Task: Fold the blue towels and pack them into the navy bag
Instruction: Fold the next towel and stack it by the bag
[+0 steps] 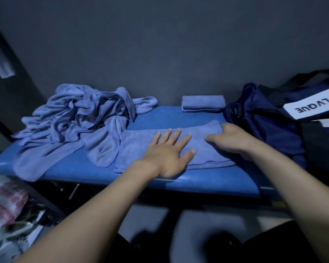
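Note:
A blue towel lies spread flat on the blue padded bench. My left hand presses flat on its middle, fingers straight and spread. My right hand grips the towel's right end, fingers curled round the edge. A heap of unfolded blue towels covers the bench's left part. One folded blue towel sits at the back by the wall. The navy bag, with a white label, stands at the bench's right end, close to my right hand.
A dark wall runs right behind the bench. Crumpled printed fabric and clutter lie on the floor at lower left. A bare strip of bench separates the flat towel from the wall.

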